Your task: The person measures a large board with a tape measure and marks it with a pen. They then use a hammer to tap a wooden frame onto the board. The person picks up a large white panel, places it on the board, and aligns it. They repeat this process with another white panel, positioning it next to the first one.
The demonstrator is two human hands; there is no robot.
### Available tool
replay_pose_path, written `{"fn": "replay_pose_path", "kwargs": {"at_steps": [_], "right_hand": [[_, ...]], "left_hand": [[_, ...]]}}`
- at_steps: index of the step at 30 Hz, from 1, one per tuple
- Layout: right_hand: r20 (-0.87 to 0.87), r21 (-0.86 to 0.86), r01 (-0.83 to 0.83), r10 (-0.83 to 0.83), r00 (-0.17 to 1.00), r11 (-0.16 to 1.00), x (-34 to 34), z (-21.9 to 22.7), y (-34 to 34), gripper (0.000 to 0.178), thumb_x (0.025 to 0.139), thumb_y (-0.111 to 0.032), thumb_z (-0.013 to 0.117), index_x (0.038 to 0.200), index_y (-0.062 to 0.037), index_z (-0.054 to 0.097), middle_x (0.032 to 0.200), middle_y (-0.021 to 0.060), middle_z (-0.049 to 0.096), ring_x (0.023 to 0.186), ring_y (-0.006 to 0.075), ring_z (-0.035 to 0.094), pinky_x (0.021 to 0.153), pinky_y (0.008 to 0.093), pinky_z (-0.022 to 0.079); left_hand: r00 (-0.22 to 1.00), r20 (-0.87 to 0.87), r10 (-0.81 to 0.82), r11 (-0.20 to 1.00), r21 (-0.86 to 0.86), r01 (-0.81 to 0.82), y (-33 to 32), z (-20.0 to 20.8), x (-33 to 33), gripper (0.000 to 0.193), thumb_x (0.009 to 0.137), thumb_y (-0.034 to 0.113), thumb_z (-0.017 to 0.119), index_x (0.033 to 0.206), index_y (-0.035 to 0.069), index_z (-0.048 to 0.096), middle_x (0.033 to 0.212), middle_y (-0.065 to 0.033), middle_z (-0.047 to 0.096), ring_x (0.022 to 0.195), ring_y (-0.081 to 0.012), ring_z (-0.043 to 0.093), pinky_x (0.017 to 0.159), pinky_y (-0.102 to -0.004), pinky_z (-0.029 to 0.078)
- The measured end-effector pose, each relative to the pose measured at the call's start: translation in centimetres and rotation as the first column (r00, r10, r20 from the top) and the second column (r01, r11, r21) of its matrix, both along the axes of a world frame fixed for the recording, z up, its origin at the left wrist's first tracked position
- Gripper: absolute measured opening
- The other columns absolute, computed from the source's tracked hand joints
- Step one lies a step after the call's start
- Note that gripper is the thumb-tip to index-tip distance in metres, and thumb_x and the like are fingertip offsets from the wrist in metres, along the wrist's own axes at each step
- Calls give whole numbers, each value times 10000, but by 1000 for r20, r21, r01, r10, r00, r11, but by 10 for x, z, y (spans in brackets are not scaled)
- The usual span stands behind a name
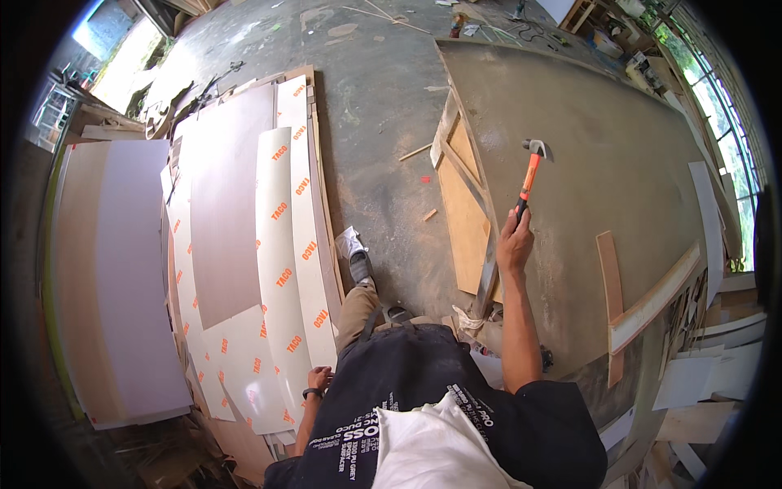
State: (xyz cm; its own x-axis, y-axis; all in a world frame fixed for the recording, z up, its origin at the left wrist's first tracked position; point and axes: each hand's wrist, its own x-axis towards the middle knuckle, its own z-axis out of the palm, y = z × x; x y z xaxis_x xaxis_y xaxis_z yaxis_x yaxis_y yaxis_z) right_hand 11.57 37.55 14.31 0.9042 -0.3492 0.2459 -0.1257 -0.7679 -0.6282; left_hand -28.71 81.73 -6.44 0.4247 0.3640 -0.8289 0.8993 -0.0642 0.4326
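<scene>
My right hand (516, 238) is wrapped around the dark grip of a claw hammer (529, 175). The hammer points away from me, its metal head raised over a large grey-brown board on the right. Its shaft is orange-red. Low at my left side is my left hand (319, 377), with a dark band on the wrist and the fingers curled in. Whether anything small is inside those fingers is hidden. Beside it lies a stack of laminate sheets (281, 269), white with orange printing, with a plain greyish sheet (226, 204) on top.
The large board (586, 122) fills the right, with wooden strips (654, 301) across its near right corner. A plywood piece (464, 220) leans under its left edge. Pale panels (122, 277) stand far left. Offcuts (709, 375) pile up at right. Wood scraps dot the concrete floor (371, 122).
</scene>
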Motion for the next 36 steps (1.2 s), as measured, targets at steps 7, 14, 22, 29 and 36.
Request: {"fn": "replay_pose_path", "kwargs": {"at_steps": [7, 14, 22, 29, 36], "right_hand": [[-175, -91, -54, 38, 984, 994, 5, -66, 9, 246, 998, -236, 477, 1044, -2, 536, 718, 244, 613, 678, 446, 617, 566, 510, 439], [-96, -79, 270, -277, 956, 960, 9, -23, 79, 252, 1003, -227, 475, 1134, -16, 520, 726, 249, 611, 665, 435, 624, 557, 493, 444], [-136, -13, 416, -413, 900, 909, -17, -63, 148, 184, 988, -172, 500, 1056, -1, 503, 705, 247, 608, 661, 479, 593, 569, 525, 442], [85, 35, 683, -683, 725, 730, -44, -3, 143, 312, 986, -127, 503, 1244, 44, 462, 690, 207, 588, 606, 414, 598, 531, 471, 437], [-482, -17, 712, -629, 610, 702, -60, -59, 122, 282, 1009, -213, 447, 1173, 16, 467, 830, 270, 642, 766, 475, 622, 612, 550, 439]], "left_hand": [[965, 74, -252, 967, 53, 248, 92, -81, 118, 343, 881, 251, 655, 1077, -30, 677, 970, -158, 718, 858, -243, 689, 778, -357, 540], [990, 142, 23, 995, -97, -9, 174, -23, 340, 323, 918, 219, 600, 1122, -31, 580, 867, -159, 678, 696, -248, 687, 592, -342, 549], [764, 323, -559, 819, 73, 569, 149, -12, 605, 289, 894, 227, 588, 1017, -30, 637, 826, -130, 686, 640, -189, 678, 534, -287, 526], [45, 596, -802, 396, 474, 786, -67, 70, 707, 262, 844, 126, 672, 1085, 25, 653, 1030, -150, 683, 921, -293, 669, 823, -395, 525], [-566, 475, -674, -63, 726, 685, -255, 147, 670, 591, 850, 205, 651, 1384, 53, 449, 1493, -205, 321, 1381, -381, 311, 1127, -484, 287]]}}
